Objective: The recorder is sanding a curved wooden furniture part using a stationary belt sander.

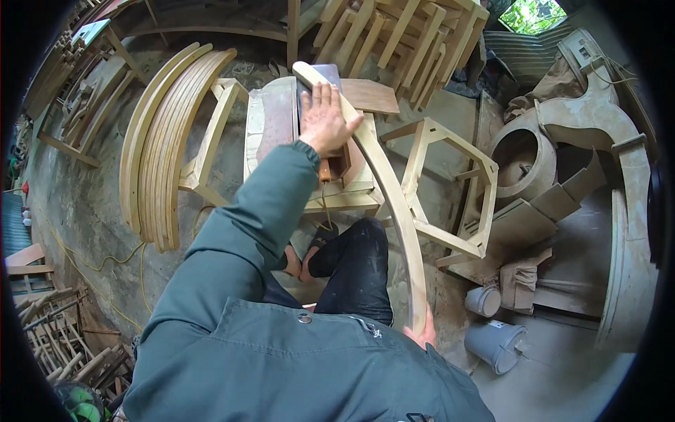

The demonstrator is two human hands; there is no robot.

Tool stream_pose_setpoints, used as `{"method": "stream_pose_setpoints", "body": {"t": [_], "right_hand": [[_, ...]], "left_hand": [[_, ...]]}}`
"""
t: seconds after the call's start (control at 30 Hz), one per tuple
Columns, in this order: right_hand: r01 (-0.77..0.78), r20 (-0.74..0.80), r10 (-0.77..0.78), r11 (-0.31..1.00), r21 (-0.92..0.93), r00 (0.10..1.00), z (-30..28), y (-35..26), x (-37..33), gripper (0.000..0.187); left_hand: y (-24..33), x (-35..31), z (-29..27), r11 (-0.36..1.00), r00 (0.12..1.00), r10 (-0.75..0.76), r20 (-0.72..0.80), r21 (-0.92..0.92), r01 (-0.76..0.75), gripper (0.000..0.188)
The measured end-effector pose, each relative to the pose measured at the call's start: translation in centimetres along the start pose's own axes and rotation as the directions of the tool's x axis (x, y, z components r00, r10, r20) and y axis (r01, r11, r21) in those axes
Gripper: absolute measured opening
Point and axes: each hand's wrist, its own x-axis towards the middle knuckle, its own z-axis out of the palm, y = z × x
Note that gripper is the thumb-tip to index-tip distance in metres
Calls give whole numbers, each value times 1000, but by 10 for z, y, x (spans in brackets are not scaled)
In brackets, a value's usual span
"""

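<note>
My left hand [327, 116] presses flat, fingers spread, on the far part of a long curved wooden slat [394, 204]. The slat lies across a small wooden bench with a dark machine top [278, 123]. My right hand [424, 330] grips the near end of the same slat beside my hip; only its fingers show past the jacket. My knee in dark trousers [355, 271] sits under the slat's middle.
A stack of curved wooden slats [165, 141] leans at the left. An unfinished wooden stool frame [443, 183] stands to the right. Chair frames [401, 35] are piled at the back. Two grey buckets [492, 330] lie at lower right beside a large dusty machine [598, 141]. A yellow cable [105, 264] runs over the floor.
</note>
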Motion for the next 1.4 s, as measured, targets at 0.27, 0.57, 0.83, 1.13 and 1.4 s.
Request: {"method": "stream_pose_setpoints", "body": {"t": [0.27, 0.57, 0.83, 1.13, 1.4], "right_hand": [[-49, 105, 30, 982, 181, 994, 22, -73, 75, 90], [118, 162, -122, 992, 37, 979, 49, -146, 147, 87], [187, 256, -185, 982, 15, 949, 67, -209, 215, 86], [261, 281, -266, 964, 58, 922, 103, -266, 262, 85], [78, 252, -85, 996, 38, 964, 65, -183, 153, 85]], "left_hand": [[-75, 90, -1, 999, 998, -46, 48, 26, 45, 109], [-165, 159, 4, 995, 996, -90, 27, 43, 89, 114], [-225, 207, -11, 968, 972, -229, 52, 114, 222, 108], [-196, 193, -7, 986, 984, -162, 73, 48, 159, 112], [-88, 68, 3, 994, 995, -85, 51, 76, 81, 108]]}}
